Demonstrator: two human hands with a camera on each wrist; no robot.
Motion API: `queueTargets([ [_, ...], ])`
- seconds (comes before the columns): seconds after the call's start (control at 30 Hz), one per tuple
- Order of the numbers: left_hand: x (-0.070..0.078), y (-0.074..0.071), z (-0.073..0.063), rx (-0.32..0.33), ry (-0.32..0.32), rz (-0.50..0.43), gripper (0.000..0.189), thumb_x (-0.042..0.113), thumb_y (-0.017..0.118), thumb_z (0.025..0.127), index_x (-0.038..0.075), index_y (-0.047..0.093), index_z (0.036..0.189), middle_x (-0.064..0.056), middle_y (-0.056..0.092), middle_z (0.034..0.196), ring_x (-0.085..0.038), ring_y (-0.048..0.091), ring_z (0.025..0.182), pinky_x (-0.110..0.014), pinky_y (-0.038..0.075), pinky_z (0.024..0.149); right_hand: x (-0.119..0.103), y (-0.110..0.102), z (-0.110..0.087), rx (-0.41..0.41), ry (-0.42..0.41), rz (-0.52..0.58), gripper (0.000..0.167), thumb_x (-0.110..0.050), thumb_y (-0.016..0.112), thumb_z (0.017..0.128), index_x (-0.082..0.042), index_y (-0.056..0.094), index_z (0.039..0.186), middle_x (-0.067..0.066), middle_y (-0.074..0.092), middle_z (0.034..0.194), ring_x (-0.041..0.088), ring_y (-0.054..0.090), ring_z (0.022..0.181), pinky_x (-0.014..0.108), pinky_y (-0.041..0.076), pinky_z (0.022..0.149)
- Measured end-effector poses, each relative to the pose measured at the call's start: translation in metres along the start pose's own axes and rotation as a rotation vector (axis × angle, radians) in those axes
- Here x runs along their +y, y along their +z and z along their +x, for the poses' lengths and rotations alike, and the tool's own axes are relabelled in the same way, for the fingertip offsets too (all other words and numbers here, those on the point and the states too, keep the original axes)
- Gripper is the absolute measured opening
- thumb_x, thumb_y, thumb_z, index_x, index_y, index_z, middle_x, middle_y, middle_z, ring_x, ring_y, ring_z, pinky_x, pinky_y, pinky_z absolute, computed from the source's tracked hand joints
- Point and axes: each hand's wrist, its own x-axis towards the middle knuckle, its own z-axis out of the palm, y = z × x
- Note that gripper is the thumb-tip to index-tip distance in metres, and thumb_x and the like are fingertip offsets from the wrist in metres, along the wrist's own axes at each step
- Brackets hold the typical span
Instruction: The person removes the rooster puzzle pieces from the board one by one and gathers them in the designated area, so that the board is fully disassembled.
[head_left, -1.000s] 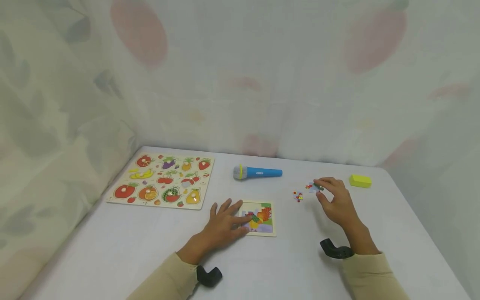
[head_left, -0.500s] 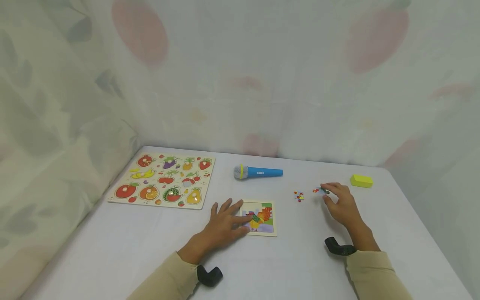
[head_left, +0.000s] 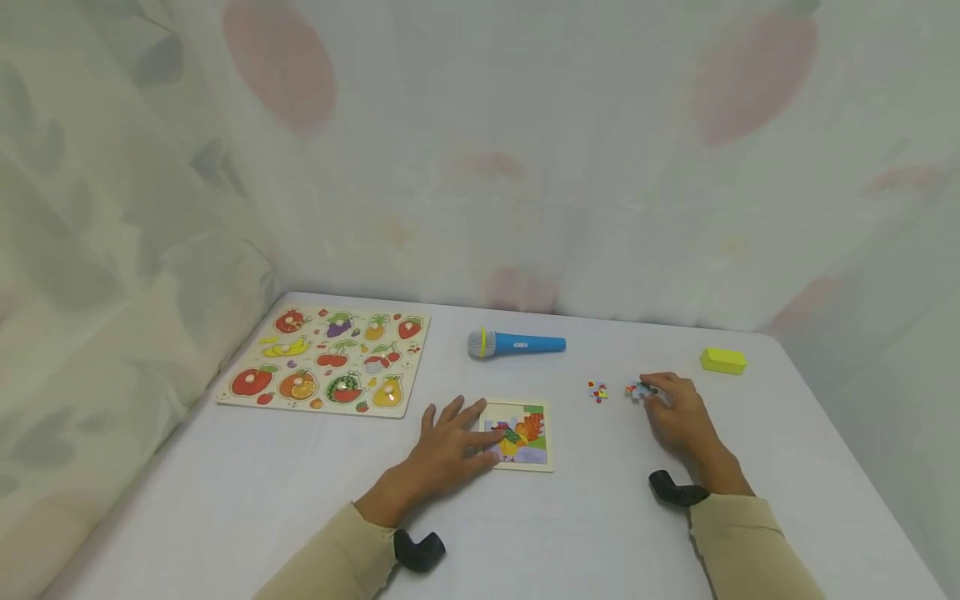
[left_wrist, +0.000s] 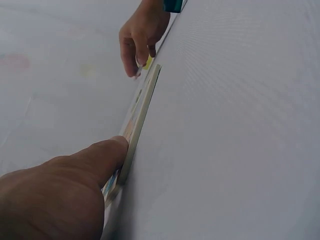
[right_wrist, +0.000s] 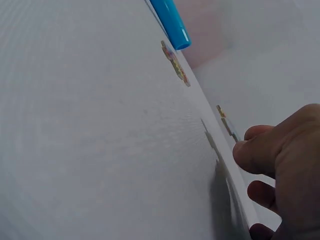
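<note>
My left hand [head_left: 442, 452] lies with spread fingers on the left part of a small framed jigsaw puzzle [head_left: 536, 446] with a colourful picture. In the left wrist view its thumb presses the near edge of the puzzle frame [left_wrist: 142, 117]. To the right, thumb and fingers of my right hand [head_left: 681, 421] pinch a pale blue jigsaw piece [head_left: 637, 391] with red and dark marks. The right wrist view shows this piece [right_wrist: 228, 125] close over the white table, a shadow below it. A second jigsaw piece [head_left: 597, 392], red, yellow and blue, lies just left of it.
A fruit peg puzzle board [head_left: 306, 408] lies at the back left. Behind the small puzzle is a blue toy microphone [head_left: 528, 343] with a grey head. A yellow block [head_left: 723, 362] sits at the back right. Patterned curtains border the table's back and sides.
My right hand first moved right with the pinched jigsaw piece, away from the other piece, then came down a little nearer the table. My left hand stayed on the puzzle.
</note>
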Motion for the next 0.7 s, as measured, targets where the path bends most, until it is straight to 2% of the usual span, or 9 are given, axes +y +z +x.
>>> queueTargets([
  [0.4,0.0017,-0.001,-0.001,-0.006,-0.001,0.0,0.041,0.051,0.057,0.092,0.037,0.061,0.131,-0.002,0.032,0.154,-0.037,0.016,0.142,-0.067,0.004,0.104,0.0024,0.0066,0.0008,0.008,0.025,-0.047,0.035,-0.002,0.055,0.092,0.002,0.06,0.126,0.02,0.054,0.128,0.042,0.041,0.12,0.062,0.029,0.098],
  [0.7,0.0004,-0.001,0.0,-0.006,0.006,-0.002,0.042,0.052,0.057,0.092,0.038,0.06,0.131,-0.001,0.031,0.155,-0.035,0.015,0.142,-0.067,0.003,0.105,-0.0005,0.0038,-0.0003,-0.002,0.039,-0.044,0.038,-0.002,0.056,0.092,0.001,0.057,0.129,0.02,0.051,0.131,0.043,0.039,0.123,0.062,0.028,0.098],
])
